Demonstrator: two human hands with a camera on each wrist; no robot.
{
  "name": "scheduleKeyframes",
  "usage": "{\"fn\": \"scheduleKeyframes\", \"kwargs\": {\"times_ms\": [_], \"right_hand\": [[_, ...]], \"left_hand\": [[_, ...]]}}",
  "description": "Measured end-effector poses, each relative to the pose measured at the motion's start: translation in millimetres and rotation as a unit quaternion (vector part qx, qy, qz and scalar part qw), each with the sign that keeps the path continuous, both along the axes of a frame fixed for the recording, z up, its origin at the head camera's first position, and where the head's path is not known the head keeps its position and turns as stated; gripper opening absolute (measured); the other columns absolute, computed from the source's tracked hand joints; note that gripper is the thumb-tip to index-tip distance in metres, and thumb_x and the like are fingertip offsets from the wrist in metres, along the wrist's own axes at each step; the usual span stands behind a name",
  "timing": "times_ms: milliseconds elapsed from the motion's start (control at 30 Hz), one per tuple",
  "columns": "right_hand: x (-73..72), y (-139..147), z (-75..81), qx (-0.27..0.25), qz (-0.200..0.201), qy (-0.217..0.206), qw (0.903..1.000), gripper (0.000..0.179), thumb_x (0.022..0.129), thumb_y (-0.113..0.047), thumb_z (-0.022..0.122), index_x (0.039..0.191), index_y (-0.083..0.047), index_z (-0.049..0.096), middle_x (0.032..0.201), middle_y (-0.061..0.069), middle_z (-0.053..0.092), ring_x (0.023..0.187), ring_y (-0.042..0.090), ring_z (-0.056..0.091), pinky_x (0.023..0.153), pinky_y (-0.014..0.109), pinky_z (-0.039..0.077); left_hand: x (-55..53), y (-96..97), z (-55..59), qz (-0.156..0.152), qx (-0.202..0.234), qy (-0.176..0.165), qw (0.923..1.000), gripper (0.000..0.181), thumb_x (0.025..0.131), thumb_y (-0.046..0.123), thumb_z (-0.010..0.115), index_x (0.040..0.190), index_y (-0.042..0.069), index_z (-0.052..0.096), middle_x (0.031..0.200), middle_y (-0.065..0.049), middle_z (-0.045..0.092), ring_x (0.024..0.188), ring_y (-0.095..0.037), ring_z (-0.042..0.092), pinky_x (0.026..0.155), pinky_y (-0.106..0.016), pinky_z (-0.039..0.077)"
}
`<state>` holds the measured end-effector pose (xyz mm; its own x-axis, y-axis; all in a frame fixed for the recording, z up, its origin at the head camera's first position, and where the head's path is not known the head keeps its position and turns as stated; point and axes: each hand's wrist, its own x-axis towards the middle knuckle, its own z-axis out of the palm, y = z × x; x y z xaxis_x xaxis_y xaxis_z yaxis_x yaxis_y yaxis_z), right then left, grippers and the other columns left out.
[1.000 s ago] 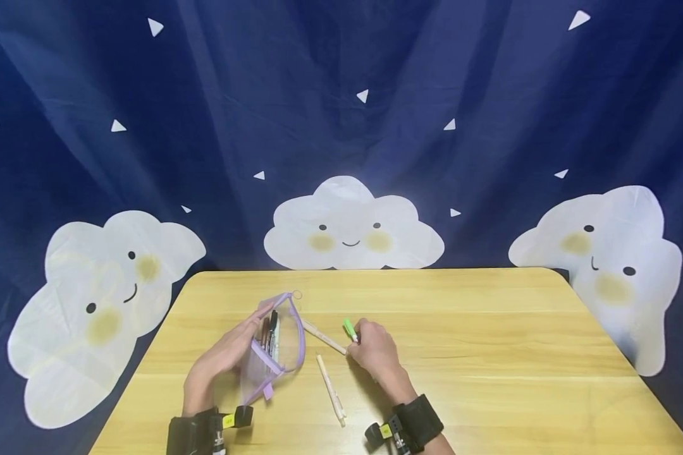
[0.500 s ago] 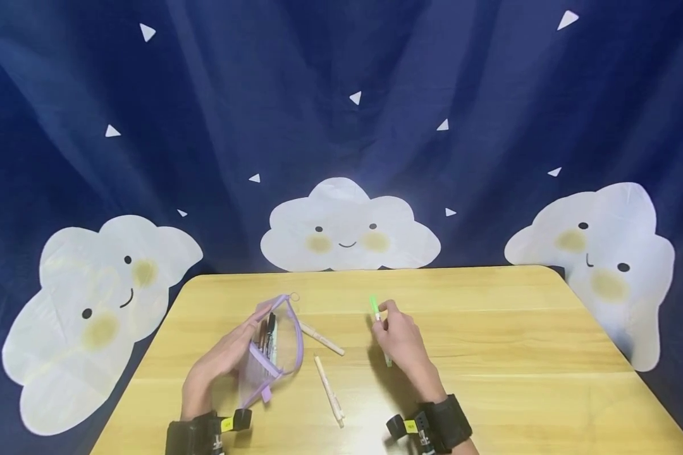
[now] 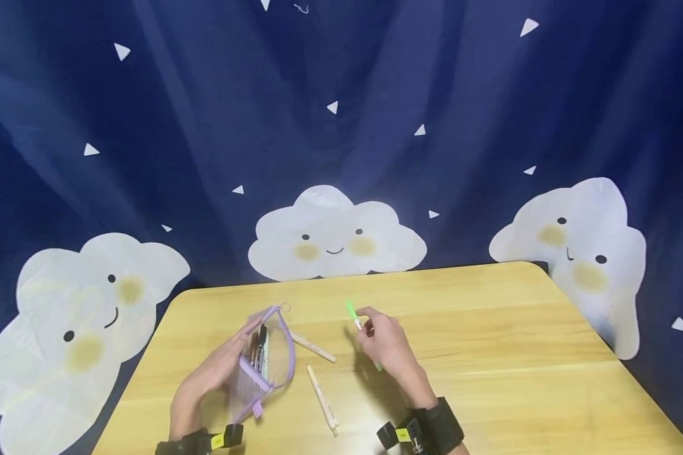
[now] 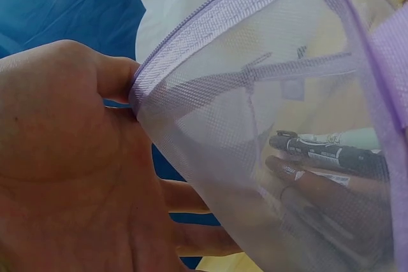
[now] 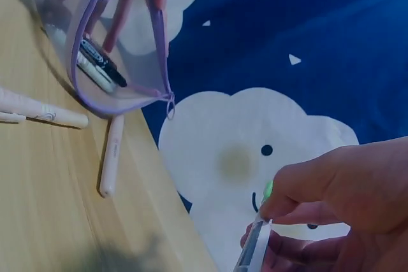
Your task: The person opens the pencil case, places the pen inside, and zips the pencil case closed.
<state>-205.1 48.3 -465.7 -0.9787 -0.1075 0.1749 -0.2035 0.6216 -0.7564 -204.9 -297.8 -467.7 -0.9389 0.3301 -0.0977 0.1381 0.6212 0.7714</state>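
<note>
My left hand (image 3: 216, 368) pinches the upper edge of a see-through mesh pencil case (image 4: 210, 125) with lilac trim. The case gapes toward the right. Inside it lie several pens, among them a black marker (image 4: 341, 157). In my right hand (image 3: 388, 341) is a slim green-and-white pen (image 3: 351, 311), pinched between thumb and fingers and raised over the table, its green end pointing up and away. Two cream pens rest on the wood between the hands: one (image 3: 322, 400) lies nearer me, the other (image 3: 314, 347) has its far end beside the case's opening.
The light wooden table (image 3: 489, 328) carries all of this. Behind its far edge hangs a dark blue curtain (image 3: 216, 95) printed with smiling clouds (image 3: 336, 215) and small white triangles. A metal ring (image 3: 286, 308) hangs at the case's far corner.
My right hand has lifted the green-and-white pen and drawn it to the right, then slightly back left as the pen tilts. The left hand keeps hold of the case. The head view has turned slightly.
</note>
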Motion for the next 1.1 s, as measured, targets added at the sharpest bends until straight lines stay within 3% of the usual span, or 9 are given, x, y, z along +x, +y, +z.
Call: {"fn": "scheduleKeyframes", "kwargs": {"times_ms": [133,367,700,867,967,1100], "right_hand": [[3.3,-6.1,1.3,-0.001,0.018,-0.004,0.9998,0.048,0.084,0.003,0.072,0.132,-0.002,0.066,0.087,0.003,0.066,0.073,0.013,0.061,0.057,0.023,0.052],[5.3,-24.4,-2.7,-0.019,0.042,-0.006,0.9989,0.039,0.087,0.004,0.070,0.127,0.002,0.067,0.085,0.002,0.066,0.070,0.010,0.061,0.052,0.021,0.053],[11.6,-72.5,-14.1,-0.026,0.080,0.016,0.9963,0.028,0.087,0.006,0.067,0.114,0.004,0.073,0.083,0.005,0.071,0.060,0.003,0.057,0.051,0.017,0.050],[6.3,-97.4,-14.4,-0.068,0.108,-0.055,0.9903,0.035,0.085,0.009,0.067,0.120,0.005,0.070,0.084,0.004,0.069,0.055,0.005,0.053,0.046,0.018,0.047],[1.4,-111.4,-16.2,-0.112,0.112,-0.112,0.9810,0.043,0.084,0.011,0.066,0.127,0.006,0.066,0.078,0.003,0.064,0.050,0.007,0.050,0.040,0.019,0.041],[-3.2,-126.4,-19.7,-0.113,0.100,-0.126,0.9805,0.046,0.084,0.011,0.063,0.130,0.005,0.065,0.072,0.003,0.062,0.044,0.006,0.040,0.036,0.016,0.031]], "left_hand": [[3.8,-1.1,-1.2,-0.007,0.007,-0.003,0.9999,0.052,0.115,0.033,0.019,0.165,0.020,0.023,0.169,-0.018,0.016,0.146,-0.057,0.020,0.104,-0.084,0.023],[4.0,-1.0,-0.2,-0.021,0.026,-0.010,0.9994,0.052,0.115,0.026,0.017,0.166,0.016,0.018,0.170,-0.016,0.007,0.151,-0.049,0.007,0.109,-0.081,0.008],[2.6,1.6,1.3,-0.033,0.026,0.010,0.9991,0.053,0.115,0.030,0.016,0.165,0.015,0.019,0.170,-0.017,0.009,0.151,-0.050,0.010,0.108,-0.081,0.010],[2.1,0.7,1.5,-0.028,0.028,-0.004,0.9992,0.053,0.115,0.032,0.018,0.166,0.016,0.019,0.170,-0.017,0.006,0.150,-0.053,0.009,0.104,-0.085,0.013],[2.0,0.1,-0.1,-0.030,0.035,-0.016,0.9988,0.054,0.115,0.033,0.018,0.166,0.017,0.018,0.170,-0.018,0.005,0.149,-0.055,0.007,0.100,-0.088,0.017],[3.2,0.0,-1.5,-0.029,0.037,-0.016,0.9987,0.054,0.115,0.033,0.019,0.166,0.017,0.017,0.170,-0.018,0.006,0.149,-0.054,0.008,0.102,-0.087,0.018]]}}
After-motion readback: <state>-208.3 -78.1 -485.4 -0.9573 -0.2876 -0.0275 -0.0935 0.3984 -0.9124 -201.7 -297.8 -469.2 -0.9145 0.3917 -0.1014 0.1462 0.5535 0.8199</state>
